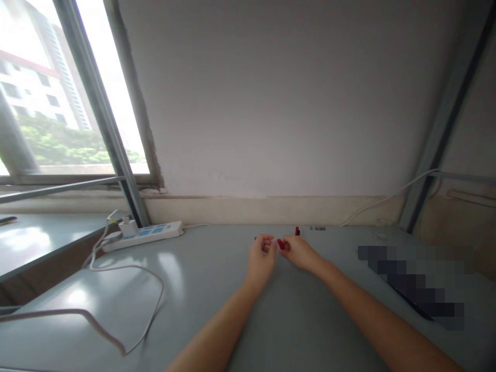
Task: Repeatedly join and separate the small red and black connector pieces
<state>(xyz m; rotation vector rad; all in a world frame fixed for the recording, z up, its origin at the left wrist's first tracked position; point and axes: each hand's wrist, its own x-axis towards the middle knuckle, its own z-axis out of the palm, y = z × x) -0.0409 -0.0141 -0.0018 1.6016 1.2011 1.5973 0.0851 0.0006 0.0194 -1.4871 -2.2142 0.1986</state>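
My right hand [300, 251] is closed in a pinch on a small red cylindrical piece [281, 244], which points toward my other hand. Close beside it, my left hand [262, 257] has its fingers curled together; anything in them is too small to make out. A tiny dark tip [255, 238] shows at the far side of the left fingers. Just beyond the right hand stands a small red and black piece [297, 231], partly hidden by the knuckles. Several tiny dark metallic-looking bits [318, 228] lie in a row near the wall.
Both hands work over a grey tabletop [209, 294]. A white power strip [149, 235] with plugs sits at the back left, its cable [160, 294] looping across the left side. A blurred-out dark flat object [411, 284] lies at right. Metal posts [437, 124] frame the table.
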